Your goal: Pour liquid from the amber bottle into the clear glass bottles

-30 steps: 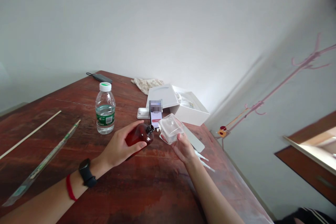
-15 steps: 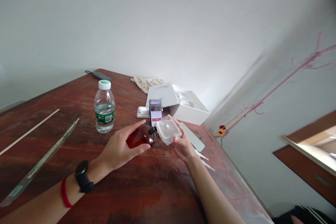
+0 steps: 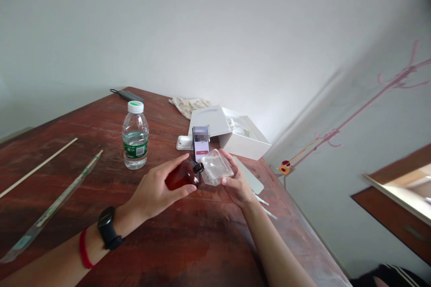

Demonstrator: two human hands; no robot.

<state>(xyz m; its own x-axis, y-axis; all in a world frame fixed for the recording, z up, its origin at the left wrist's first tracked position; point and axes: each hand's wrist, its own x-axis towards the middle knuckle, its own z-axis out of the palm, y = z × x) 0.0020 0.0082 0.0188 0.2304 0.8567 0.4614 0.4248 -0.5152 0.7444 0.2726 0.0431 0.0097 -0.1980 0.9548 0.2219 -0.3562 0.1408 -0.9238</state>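
Above the worn wooden counter (image 3: 215,251), the left hand (image 3: 151,193) wraps an amber bottle (image 3: 180,178) while the right hand (image 3: 237,186) pinches a clear plastic case (image 3: 217,168), nearly touching it, so a slip or knock could drop either.

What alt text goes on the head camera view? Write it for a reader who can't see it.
Two hands meet over a reddish-brown wooden table: the left hand grips an amber bottle with a black neck, and the right hand holds a clear square plastic container. Behind them stand a phone, an open white box and a water bottle.
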